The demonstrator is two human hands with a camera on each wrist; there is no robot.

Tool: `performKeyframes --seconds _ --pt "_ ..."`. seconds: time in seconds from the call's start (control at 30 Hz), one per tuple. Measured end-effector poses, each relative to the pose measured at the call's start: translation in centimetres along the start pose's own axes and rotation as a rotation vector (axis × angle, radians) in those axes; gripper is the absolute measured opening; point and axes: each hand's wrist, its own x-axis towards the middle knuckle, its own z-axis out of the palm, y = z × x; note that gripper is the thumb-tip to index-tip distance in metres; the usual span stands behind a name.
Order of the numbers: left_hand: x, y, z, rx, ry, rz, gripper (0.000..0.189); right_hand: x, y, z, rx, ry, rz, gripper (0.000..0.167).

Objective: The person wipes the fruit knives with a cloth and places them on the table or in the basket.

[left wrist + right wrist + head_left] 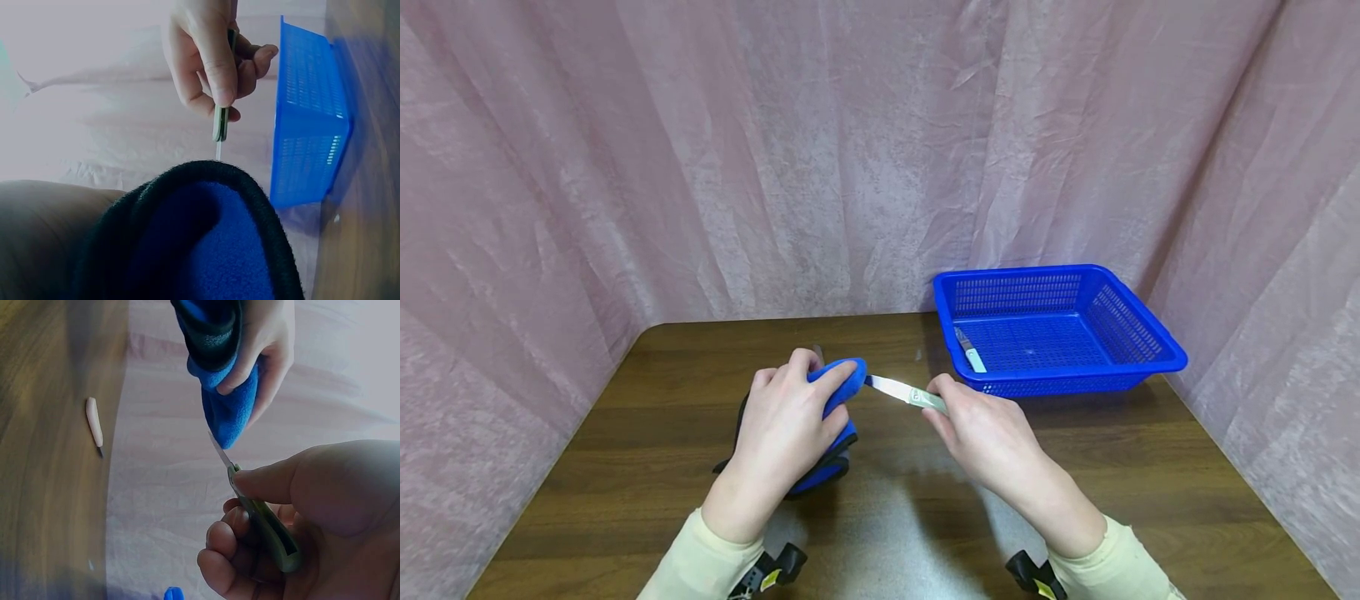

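Observation:
My left hand [790,417] grips a folded blue cloth [846,392] with black edging, low over the table. In the left wrist view the cloth [231,244] fills the lower part, its dark border curving across. My right hand [992,425] holds a folding knife [928,399] by its pale green handle, thumb along the side. The blade [219,450] is out and points at the cloth; its tip lies against or just beside the cloth's end. A second knife with a pale pink handle [94,423] lies on the table, mostly hidden behind my left hand in the head view.
A blue plastic basket [1067,379] stands at the back right of the wooden table [647,433]. Inside, at its left side, lies a small knife with a light handle [975,360]. Pink curtains [865,167] hang behind the table and along its sides.

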Motion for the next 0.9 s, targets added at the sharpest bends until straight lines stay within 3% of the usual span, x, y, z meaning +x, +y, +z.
performKeyframes --seconds 0.23,0.57,0.9 --pt "0.0 0.8 -0.1 -0.005 -0.014 0.032 0.049 0.1 0.0 0.0 0.004 -0.014 0.003 0.019" --pt "-0.2 2.3 0.1 0.004 -0.007 0.143 0.051 0.0 0.0 0.2 0.016 0.005 -0.013 0.019" --pt "-0.5 3.1 0.6 0.005 0.0 0.194 0.05 -0.1 -0.1 0.3 0.021 -0.02 -0.013 0.018"
